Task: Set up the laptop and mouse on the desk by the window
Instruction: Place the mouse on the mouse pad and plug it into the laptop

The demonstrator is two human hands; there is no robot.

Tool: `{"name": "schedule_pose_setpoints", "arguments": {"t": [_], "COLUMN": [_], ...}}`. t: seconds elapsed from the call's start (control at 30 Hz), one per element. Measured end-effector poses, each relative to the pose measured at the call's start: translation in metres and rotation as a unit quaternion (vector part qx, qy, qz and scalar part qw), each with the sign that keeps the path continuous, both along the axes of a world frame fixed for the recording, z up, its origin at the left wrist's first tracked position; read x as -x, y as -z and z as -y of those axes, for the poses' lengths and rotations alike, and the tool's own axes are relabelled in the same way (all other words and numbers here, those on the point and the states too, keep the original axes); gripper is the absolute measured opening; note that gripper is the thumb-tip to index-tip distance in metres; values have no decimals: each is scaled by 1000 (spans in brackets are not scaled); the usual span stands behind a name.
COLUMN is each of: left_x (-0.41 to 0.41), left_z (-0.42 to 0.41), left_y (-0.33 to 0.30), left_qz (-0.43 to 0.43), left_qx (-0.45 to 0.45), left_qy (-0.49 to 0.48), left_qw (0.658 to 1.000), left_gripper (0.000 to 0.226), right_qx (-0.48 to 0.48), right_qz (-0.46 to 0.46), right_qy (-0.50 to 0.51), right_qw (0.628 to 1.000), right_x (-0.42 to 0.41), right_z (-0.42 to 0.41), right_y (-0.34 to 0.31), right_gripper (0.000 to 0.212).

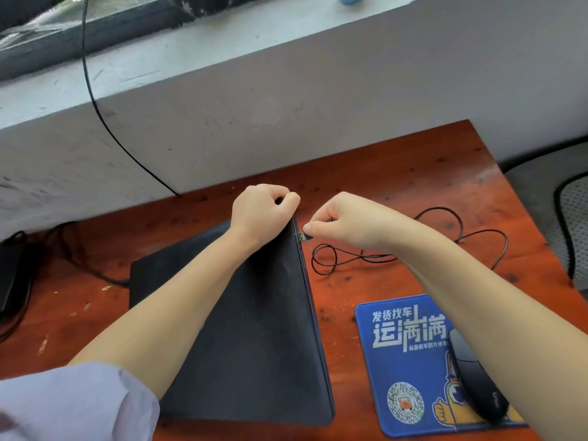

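A closed black laptop (254,329) lies on the reddish wooden desk (397,179). My left hand (262,211) grips the laptop's far right corner. My right hand (343,224) pinches the mouse's USB plug (304,237), whose tip touches the laptop's right edge. The plug's black cable (445,246) loops across the desk behind my right arm. A black mouse (477,383) rests on a blue mouse pad (404,361) at the front right, partly hidden by my right forearm.
A grey concrete window sill and wall (286,100) run behind the desk. A thin black cable (95,100) hangs from the window down behind the desk. A black power adapter (12,275) with cords lies at the left edge. A mesh chair (572,224) stands at the right.
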State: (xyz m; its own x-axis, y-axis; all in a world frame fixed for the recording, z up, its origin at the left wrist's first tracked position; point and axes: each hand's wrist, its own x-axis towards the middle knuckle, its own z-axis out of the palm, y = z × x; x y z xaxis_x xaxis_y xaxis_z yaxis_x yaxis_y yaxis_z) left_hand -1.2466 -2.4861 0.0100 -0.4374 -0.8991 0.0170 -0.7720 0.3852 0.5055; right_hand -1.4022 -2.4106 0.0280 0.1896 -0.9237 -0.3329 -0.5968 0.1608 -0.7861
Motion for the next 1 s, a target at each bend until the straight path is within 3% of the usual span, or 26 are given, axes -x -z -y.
{"name": "schedule_pose_setpoints", "arguments": {"t": [0.13,0.37,0.47,0.5,0.57,0.63,0.8,1.0], "left_x": [1,3,4,5,5,7,14,18], "left_z": [0,4,5,5,6,7,8,10], "left_y": [2,9,15,17,22,27,47,68], "left_qz": [0,11,16,17,25,35,60,79], "left_qx": [4,12,6,5,5,-2,-17,-35], "left_qy": [-3,-18,-19,-18,-16,-14,-6,3], "left_qw": [1000,1000,1000,1000,1000,999,998,996], "left_gripper": [32,33,32,32,32,31,31,31], "right_qx": [23,23,-60,-125,-267,-349,-398,-301], "right_qz": [-47,-24,64,143,331,403,332,324], "right_qy": [6,3,12,21,66,110,164,279], "right_qw": [999,999,996,982,903,839,839,852], "right_x": [-5,-13,-6,-1,7,12,10,56], "right_z": [2,0,2,5,9,14,13,19], "right_y": [-2,12,26,32,46,69,109,108], "right_gripper": [43,46,46,45,49,66,71,62]}}
